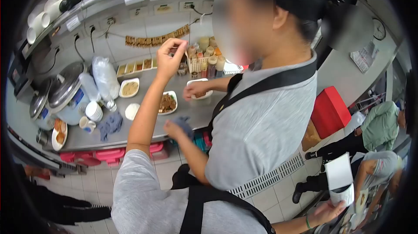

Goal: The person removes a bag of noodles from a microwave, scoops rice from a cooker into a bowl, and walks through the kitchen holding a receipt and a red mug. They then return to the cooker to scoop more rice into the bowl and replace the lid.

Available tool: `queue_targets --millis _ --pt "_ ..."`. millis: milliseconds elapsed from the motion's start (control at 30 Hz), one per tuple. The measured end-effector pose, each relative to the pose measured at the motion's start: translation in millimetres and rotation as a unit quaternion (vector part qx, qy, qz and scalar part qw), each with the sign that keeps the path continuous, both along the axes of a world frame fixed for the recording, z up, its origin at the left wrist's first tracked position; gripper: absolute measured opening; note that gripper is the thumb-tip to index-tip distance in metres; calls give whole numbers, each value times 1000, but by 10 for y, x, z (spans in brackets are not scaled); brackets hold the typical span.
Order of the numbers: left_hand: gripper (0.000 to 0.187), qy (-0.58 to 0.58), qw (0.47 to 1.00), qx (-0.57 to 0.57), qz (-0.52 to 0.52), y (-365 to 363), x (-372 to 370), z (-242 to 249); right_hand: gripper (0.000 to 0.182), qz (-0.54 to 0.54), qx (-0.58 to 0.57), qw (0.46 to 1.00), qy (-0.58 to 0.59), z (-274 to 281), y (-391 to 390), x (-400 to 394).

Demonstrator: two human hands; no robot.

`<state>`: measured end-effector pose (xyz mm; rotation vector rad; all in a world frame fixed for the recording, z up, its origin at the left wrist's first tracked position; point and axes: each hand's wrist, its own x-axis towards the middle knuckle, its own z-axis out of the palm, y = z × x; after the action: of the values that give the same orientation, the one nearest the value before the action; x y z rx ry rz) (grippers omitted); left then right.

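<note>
My left hand [171, 57] is raised over the steel counter, its fingers pinched together; what they hold, if anything, I cannot make out. Low at the right, my right hand [328, 212] grips a white box [342, 195] with its flap standing up and something dark inside. Below my left hand, a white bowl of brown chopped food [167, 102] rests on the counter. A co-worker in a grey shirt [265, 116] stands close beside me. The co-worker's one hand [197, 90] is at another white dish [204, 97], the other near a blue-grey cloth [182, 125].
On the counter [117, 144] stand a bowl of pale food [129, 87], lidded pots [65, 88], stacked white cups [93, 111] and a blue cloth [110, 125]. A seasoning basket [198, 65] is at the back. A red box [331, 110] and other people [379, 123] are right.
</note>
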<state>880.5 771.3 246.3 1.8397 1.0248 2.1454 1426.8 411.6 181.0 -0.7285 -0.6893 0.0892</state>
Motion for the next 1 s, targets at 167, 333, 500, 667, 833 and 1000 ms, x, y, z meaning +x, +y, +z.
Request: queue_targets --millis 167,333,500,667,833,1000 --pt "9 -130 982 135 19 39 6 264 39 -121 105 982 98 -8 132 -564" --pt "5 -66 942 314 -96 -646 114 125 40 -176 110 971 119 -50 556 -1094" --pt "37 153 899 353 -210 -1226 219 -70 34 -132 112 982 75 -56 972 -1238" --pt "51 263 877 230 -329 -1382 19 -64 36 -134 88 987 31 49 1251 -1368" --pt "48 300 914 174 -212 -1460 -275 55 35 -114 70 991 4 43 1399 -1259" --pt "43 310 938 126 -94 -1526 -356 71 33 -148 71 986 -24 97 1477 -1177"
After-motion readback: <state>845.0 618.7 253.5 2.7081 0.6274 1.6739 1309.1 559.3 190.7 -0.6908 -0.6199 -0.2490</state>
